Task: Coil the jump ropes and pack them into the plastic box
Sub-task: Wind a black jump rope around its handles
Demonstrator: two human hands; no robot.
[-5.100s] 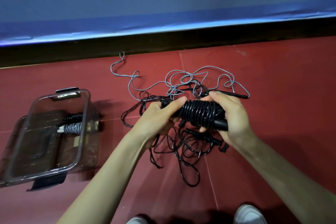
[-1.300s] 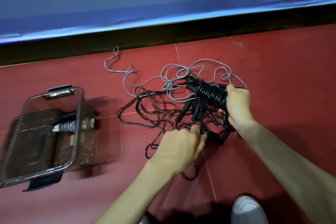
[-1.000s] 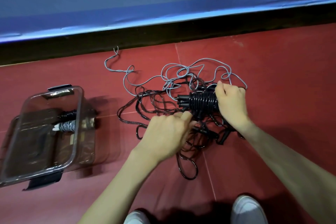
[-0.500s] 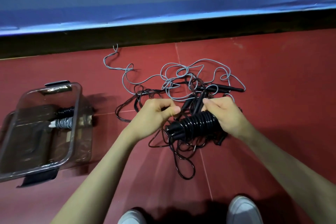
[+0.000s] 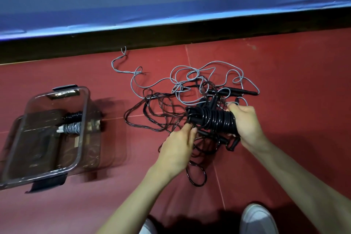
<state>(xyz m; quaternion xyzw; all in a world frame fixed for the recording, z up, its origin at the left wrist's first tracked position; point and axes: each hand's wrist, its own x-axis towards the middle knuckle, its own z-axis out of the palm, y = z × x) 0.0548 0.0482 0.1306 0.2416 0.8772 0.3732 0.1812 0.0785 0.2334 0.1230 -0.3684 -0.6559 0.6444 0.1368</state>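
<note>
Two hands work one black coil (image 5: 214, 120) above the red floor (image 5: 284, 81): right hand (image 5: 245, 121) grips its end, left hand (image 5: 178, 146) pinches loose cord. Springy, slick rope; clamp the wraps across the bundle's middle. Plastic box (image 5: 83, 119) waits leftward.

No text, label, brand, number or sign can be read anywhere: not on the box (image 5: 83, 119), the ropes (image 5: 214, 119) or the floor (image 5: 294, 81).
</note>
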